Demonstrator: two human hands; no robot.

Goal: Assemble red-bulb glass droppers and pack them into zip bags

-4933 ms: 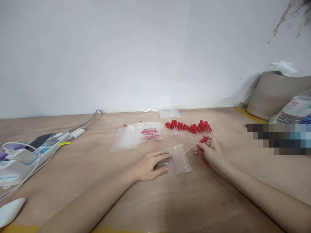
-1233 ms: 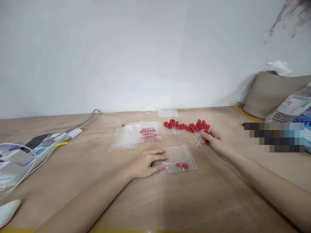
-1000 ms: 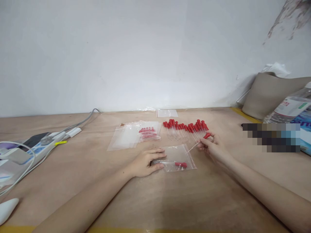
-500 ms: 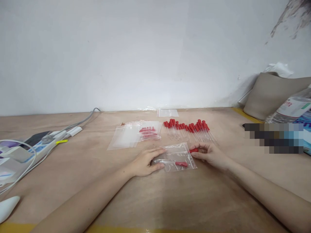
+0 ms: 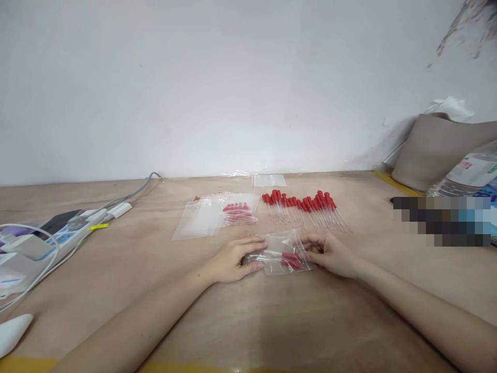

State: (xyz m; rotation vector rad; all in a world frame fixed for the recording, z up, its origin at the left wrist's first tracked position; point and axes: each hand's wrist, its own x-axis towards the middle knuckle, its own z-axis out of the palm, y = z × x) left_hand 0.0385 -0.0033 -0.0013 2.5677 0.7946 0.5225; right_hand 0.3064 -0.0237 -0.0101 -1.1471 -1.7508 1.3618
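Observation:
A clear zip bag (image 5: 276, 239) lies on the table between my hands with two red-bulbed droppers (image 5: 291, 259) inside, their thin clear stems pointing left. My left hand (image 5: 237, 259) grips the bag's left end, thumb below and fingers above. At the mouth on the right side, my right hand (image 5: 325, 253) has its fingers closed on the bag's edge, close to the ends of the bulbs. Beyond the bag lie several loose droppers (image 5: 306, 203) in a row, red bulbs facing away. To their left, a filled bag of droppers (image 5: 237, 213) rests beside flat bags (image 5: 200, 220).
Another flat bag (image 5: 269, 180) lies near the wall. A power strip (image 5: 58, 242) with plugs and cables runs along the left, with a white object (image 5: 14, 334) nearer me. At right stand a grey-brown container (image 5: 421, 150) and a plastic bottle (image 5: 468, 173).
My right hand has moved slightly left, and the second dropper has slid from the bag's mouth fully inside, beside the first. My left hand has stayed in place.

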